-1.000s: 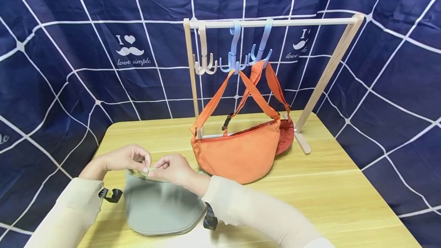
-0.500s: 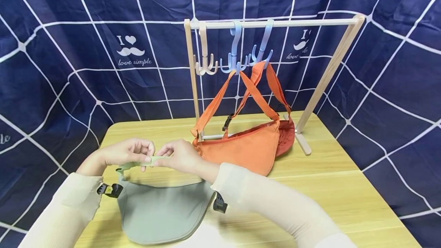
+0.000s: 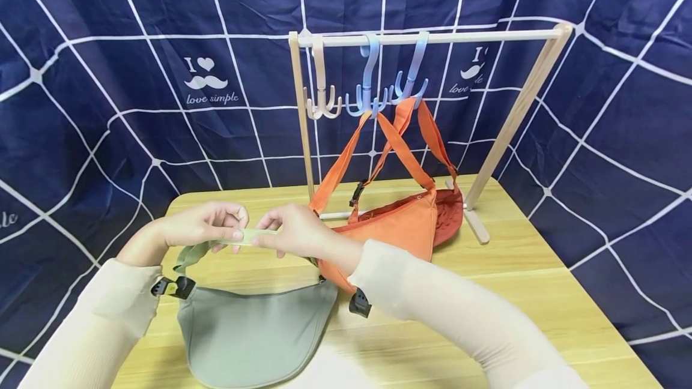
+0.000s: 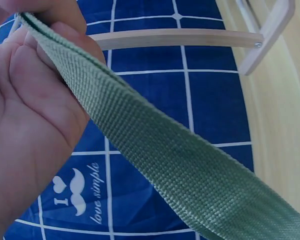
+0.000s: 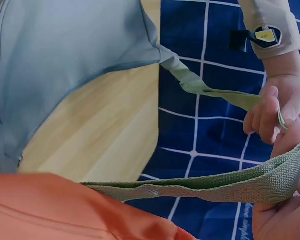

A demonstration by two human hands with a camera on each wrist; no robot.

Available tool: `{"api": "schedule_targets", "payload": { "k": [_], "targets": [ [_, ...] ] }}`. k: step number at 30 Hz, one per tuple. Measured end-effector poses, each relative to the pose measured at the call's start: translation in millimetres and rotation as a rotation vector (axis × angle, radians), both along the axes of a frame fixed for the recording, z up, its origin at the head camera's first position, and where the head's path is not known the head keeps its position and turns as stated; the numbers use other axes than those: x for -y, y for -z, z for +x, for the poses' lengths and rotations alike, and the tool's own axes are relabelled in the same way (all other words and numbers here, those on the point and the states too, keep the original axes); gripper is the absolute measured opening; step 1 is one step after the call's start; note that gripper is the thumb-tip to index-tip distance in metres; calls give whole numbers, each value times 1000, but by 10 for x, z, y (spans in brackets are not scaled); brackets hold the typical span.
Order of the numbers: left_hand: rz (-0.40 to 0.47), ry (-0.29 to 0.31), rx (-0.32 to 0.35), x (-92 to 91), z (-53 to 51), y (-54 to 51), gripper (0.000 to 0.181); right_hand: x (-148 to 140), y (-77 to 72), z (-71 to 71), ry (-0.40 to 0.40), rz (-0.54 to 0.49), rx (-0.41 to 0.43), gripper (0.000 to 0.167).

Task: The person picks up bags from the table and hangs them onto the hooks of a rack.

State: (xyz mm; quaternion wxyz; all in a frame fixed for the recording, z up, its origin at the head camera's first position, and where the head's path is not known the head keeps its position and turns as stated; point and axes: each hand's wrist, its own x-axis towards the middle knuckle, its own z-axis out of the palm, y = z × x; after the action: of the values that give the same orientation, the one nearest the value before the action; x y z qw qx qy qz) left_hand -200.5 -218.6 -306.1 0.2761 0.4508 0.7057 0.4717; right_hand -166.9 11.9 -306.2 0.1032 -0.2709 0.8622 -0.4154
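A grey-green shoulder bag (image 3: 254, 335) stands near the table's front edge, in the head view's lower left. Its green webbing strap (image 3: 254, 236) is raised above the bag's opening. My left hand (image 3: 200, 225) pinches the strap on the left, while my right hand (image 3: 297, 233) pinches it a little further right, leaving a short stretch between them. Up close in the left wrist view, the strap (image 4: 155, 145) slopes down from my fingers. From the right wrist, the strap (image 5: 230, 185) loops round at my right hand, and the bag's body (image 5: 75, 45) shows at upper left.
A wooden rack (image 3: 459, 36) carries a beige hook (image 3: 322, 92), a middle blue hook (image 3: 367, 80) and a right blue hook (image 3: 413, 71). An orange bag (image 3: 400, 230) hangs by its strap, with a red bag (image 3: 450, 215) behind it. My right forearm overlaps the orange bag.
Both hands have risen and shifted slightly right, drawing the green strap up from the bag's opening. The grey-green bag now sits a little lower in view. My right arm covers more of the orange bag.
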Motion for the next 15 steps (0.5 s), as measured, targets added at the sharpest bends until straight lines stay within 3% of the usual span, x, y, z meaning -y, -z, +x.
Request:
{"api": "schedule_targets", "payload": {
  "k": [15],
  "targets": [
    [12,-66,-150,2,-11,-405,19,-10,-359,-59,-56,-10,-69,14]
  ]
}}
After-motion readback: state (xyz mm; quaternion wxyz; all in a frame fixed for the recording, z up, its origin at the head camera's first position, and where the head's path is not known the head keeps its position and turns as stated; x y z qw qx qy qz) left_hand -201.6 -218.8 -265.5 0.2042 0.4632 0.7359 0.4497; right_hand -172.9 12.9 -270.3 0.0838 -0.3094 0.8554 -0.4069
